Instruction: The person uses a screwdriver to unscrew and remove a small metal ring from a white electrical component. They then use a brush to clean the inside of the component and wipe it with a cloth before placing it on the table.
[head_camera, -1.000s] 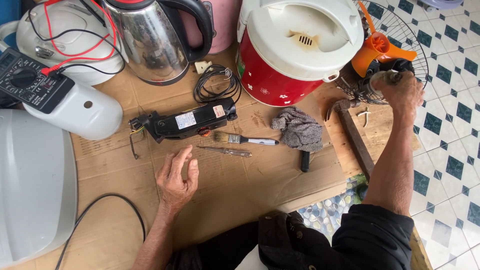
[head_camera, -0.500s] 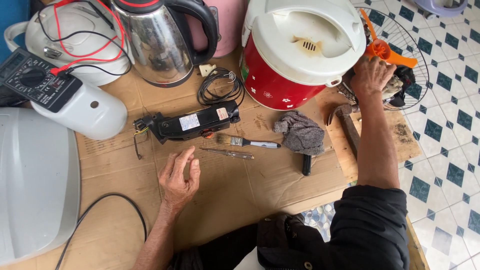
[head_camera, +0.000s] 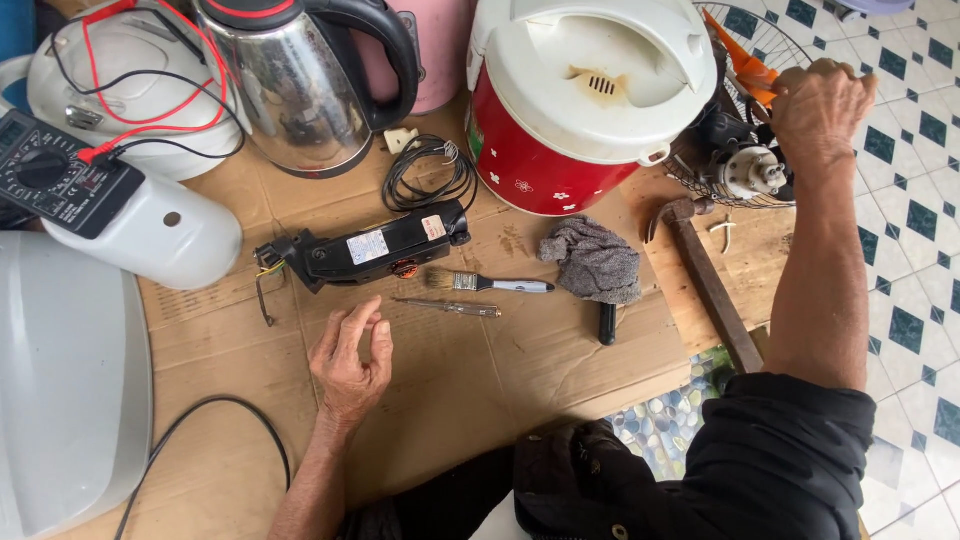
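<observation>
My left hand (head_camera: 350, 362) rests on the brown cardboard (head_camera: 450, 370), fingers loosely curled, pinching something too small to make out. Just beyond it lie a thin screwdriver (head_camera: 450, 307), a small paintbrush (head_camera: 490, 284) and a black oblong electrical part (head_camera: 375, 248) with loose wires. My right hand (head_camera: 818, 100) reaches far right and grips the orange handles of pliers (head_camera: 745, 65) next to a fan motor (head_camera: 745, 165) and its wire guard (head_camera: 770, 40).
A red-and-white rice cooker (head_camera: 575, 95) and a steel kettle (head_camera: 300, 85) stand at the back. A multimeter (head_camera: 55, 185) with red and black leads lies left. A grey rag (head_camera: 595, 260), a hammer (head_camera: 705, 275) and a coiled black cord (head_camera: 430, 175) lie mid-table.
My right hand rose from the fan motor up to the orange-handled pliers and closed on them. My left hand stayed in place on the cardboard.
</observation>
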